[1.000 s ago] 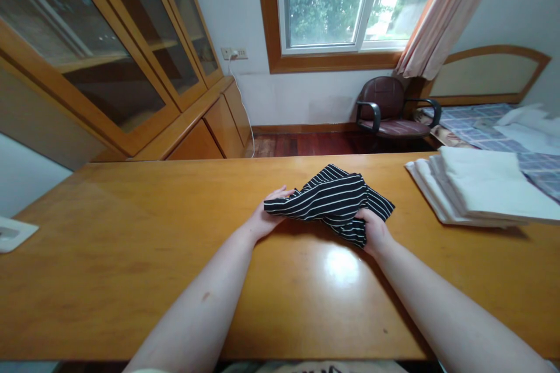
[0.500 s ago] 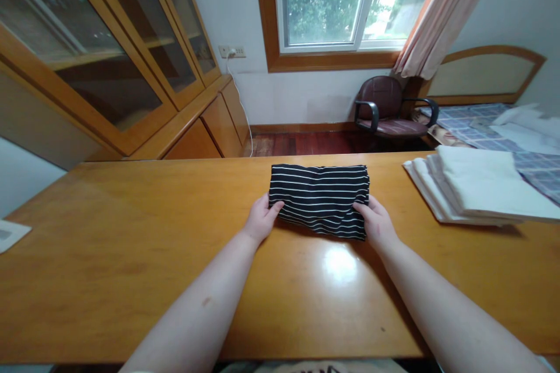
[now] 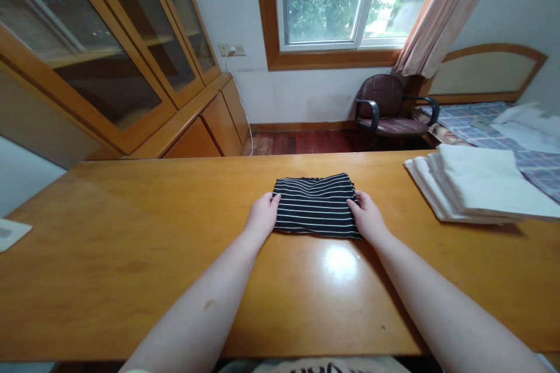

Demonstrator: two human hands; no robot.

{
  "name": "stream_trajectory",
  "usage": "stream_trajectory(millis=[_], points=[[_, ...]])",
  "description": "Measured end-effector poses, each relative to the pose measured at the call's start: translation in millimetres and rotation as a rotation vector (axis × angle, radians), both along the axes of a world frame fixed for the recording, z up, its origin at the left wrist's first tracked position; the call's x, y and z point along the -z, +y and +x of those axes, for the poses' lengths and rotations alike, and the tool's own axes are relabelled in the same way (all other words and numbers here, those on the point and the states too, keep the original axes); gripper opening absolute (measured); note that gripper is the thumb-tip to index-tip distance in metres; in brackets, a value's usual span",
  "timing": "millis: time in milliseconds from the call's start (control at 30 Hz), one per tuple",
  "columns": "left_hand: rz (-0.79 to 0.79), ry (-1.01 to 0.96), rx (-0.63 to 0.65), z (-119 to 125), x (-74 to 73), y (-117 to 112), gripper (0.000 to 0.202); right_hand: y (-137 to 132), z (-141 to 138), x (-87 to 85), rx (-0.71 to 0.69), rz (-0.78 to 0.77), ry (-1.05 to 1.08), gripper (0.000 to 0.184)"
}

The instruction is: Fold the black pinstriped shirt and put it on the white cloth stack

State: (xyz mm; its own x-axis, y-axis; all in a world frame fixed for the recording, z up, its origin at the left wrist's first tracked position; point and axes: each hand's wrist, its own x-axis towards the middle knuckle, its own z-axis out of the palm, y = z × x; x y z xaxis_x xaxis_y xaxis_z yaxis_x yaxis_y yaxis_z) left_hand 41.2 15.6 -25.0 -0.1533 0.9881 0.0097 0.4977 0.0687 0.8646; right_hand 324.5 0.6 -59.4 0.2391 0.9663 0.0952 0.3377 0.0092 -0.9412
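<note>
A folded black cloth with thin white stripes (image 3: 315, 207) is at the middle of the wooden table (image 3: 131, 256), its stripes running mostly left to right. My left hand (image 3: 263, 214) grips its left edge, thumb on top and the other fingers hidden behind or under the fabric. On the opposite edge my right hand (image 3: 366, 217) pinches the cloth in the same way. The far edge looks a little uneven, with layers showing at the right. Whether the cloth rests fully on the tabletop I cannot tell.
A stack of folded white cloths (image 3: 476, 183) lies on the table's right side. At the far left edge is a white flat item (image 3: 13, 233). Beyond the table stand a maroon armchair (image 3: 387, 105), a bed (image 3: 481, 119) and a glass-fronted cabinet (image 3: 118, 41).
The striped cloth has become flatter and lower, its far edge now nearer to me. My hands have drawn slightly closer together, still holding both sides.
</note>
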Motion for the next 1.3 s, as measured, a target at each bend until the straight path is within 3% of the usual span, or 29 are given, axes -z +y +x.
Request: stream_trajectory(millis=[200,333,533,633,767,933,1100,1300], points=[[0.1,-0.054,0.038,2,-4.2,-5,0.018,-6,-5,-12.2,0.021,0.057,-0.039,0.041],[-0.025,0.072,0.017,3,-2.0,-3,0.025,-11,-6,-21.0,0.077,-0.026,-0.191,0.061],[-0.012,0.054,0.026,3,-6.2,-3,0.047,-13,-3,-23.2,-0.009,0.031,-0.441,0.032],[0.04,-0.014,0.142,2,-10.4,-5,0.056,-12,-3,-23.7,0.009,0.005,-0.414,0.03],[0.085,0.073,0.334,-1,-7.5,-5,0.06,-11,-5,-26.6,0.053,-0.103,-0.367,0.039],[0.11,0.157,0.385,-4,-2.4,-4,0.074,-13,-5,-26.5,0.066,-0.094,-0.325,0.03],[0.151,0.184,0.287,-1,0.5,-2,0.075,-17,-7,-25.9,0.044,0.034,-0.39,0.03],[0.047,-0.001,0.135,-5,17.9,11,0.055,-13,-2,-28.9,0.035,-0.105,-0.479,0.03]])
